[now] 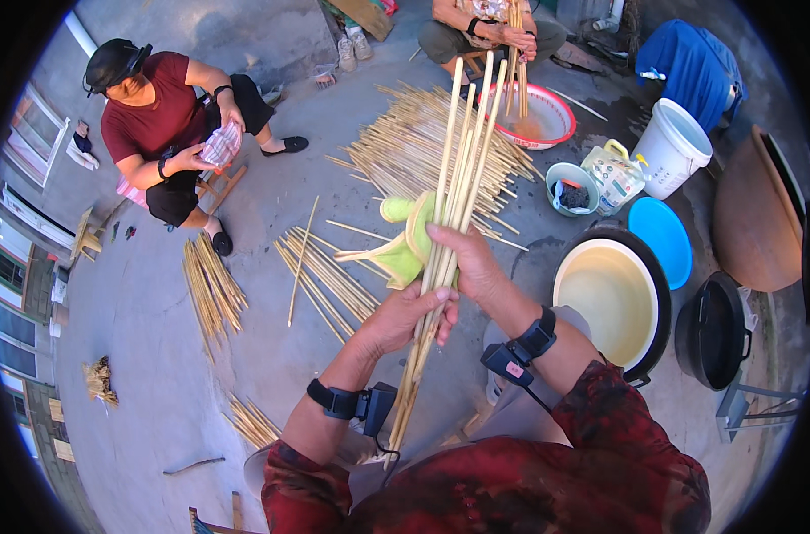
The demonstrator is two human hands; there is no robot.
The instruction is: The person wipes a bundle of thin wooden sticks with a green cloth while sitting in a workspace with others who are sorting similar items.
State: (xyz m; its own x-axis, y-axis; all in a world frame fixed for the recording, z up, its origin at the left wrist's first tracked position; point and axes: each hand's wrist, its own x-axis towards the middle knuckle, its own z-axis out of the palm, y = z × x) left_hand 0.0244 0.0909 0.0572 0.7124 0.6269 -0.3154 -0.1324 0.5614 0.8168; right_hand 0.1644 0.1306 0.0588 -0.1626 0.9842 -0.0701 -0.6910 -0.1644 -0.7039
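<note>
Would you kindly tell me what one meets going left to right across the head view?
Small straw-coloured frayed bundle, loose pile of thin tan sticks, held bundle of long pale sticks, round cream basin, round black pan.

Soft daylight; fisheye-bent edges; black corners

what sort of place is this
Likely an outdoor yard beside a house: sticks lie spread on hard grey ground, a wall has a white-framed window, and a white bucket stands out in the open.
</note>
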